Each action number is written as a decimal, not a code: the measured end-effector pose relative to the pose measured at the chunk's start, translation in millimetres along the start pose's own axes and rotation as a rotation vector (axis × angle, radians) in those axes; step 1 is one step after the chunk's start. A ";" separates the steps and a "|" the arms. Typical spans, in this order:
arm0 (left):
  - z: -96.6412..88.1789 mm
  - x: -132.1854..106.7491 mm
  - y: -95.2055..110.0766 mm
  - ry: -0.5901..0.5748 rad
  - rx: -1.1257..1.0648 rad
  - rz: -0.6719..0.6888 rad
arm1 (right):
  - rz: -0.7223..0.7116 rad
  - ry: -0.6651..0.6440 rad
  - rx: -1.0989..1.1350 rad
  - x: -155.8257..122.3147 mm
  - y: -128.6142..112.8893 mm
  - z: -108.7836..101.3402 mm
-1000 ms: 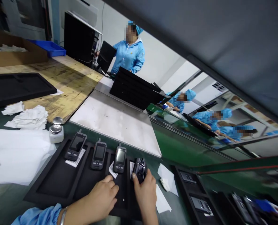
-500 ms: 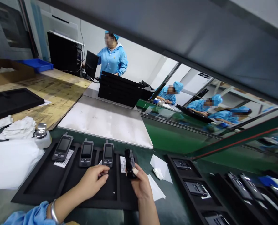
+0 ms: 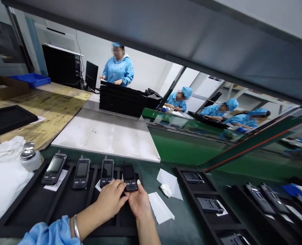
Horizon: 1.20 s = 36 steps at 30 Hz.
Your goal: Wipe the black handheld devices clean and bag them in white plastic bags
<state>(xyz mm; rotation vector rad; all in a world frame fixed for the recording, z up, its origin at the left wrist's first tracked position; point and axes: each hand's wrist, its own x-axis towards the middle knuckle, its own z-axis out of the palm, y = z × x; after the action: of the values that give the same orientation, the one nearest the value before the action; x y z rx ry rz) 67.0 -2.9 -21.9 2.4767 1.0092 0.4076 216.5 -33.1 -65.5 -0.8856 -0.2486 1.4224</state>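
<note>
Fingers (image 3: 120, 188) of both hands clasp the small black handheld radio (image 3: 129, 174) by its near end, left hand (image 3: 111, 201) and right hand (image 3: 140, 205) flanking it (screen up), long axis pointing away, over the rightmost slot of the black foam tray (image 3: 26, 211).

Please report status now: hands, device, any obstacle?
Left hand, right hand both grip handset, screen up. Over black tray. Three other handsets lie alongside.

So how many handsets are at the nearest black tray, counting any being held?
4. Three lie screen-up in the tray: left handset, middle handset, right handset. The held handset is between the left hand and right hand. The hands may hide more.
</note>
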 end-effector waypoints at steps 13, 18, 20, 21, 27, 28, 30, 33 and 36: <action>3.8 22.2 4.7 -0.033 0.330 0.042 | -0.274 0.456 -0.847 -63.6 -56.3 -69.9; 4.6 22.6 6.8 -0.005 0.313 0.015 | -0.504 0.728 -1.286 -50.5 -115.0 -112.4; 3.3 19.1 4.7 0.017 0.257 0.013 | -0.546 0.715 -1.415 -40.1 -118.2 -116.1; 2.5 16.0 3.3 0.030 0.207 0.015 | -0.565 0.702 -1.464 -35.9 -117.6 -117.1; 9.0 -8.3 10.3 0.005 -0.524 -0.061 | -0.707 0.650 -1.538 -38.1 -111.8 -111.9; 12.6 -9.7 15.6 -0.038 -0.711 -0.122 | -0.737 0.620 -1.528 -42.8 -105.6 -104.4; 19.3 -9.1 27.3 -0.113 -1.068 -0.261 | -0.813 0.492 -1.530 -55.4 -83.8 -81.0; 22.5 -5.8 39.2 -0.136 -1.437 -0.377 | -0.940 0.201 -1.599 -78.0 -40.4 -36.9; 16.0 -7.9 37.3 -0.107 -1.558 -0.411 | -0.899 0.023 -1.573 -95.0 -17.8 -8.4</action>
<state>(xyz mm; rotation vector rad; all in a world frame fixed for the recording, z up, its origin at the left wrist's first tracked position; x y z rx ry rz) 90.1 -36.9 -18.1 0.8676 0.6468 0.5820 217.7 -121.8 -26.4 -1.6723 -1.6387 0.1288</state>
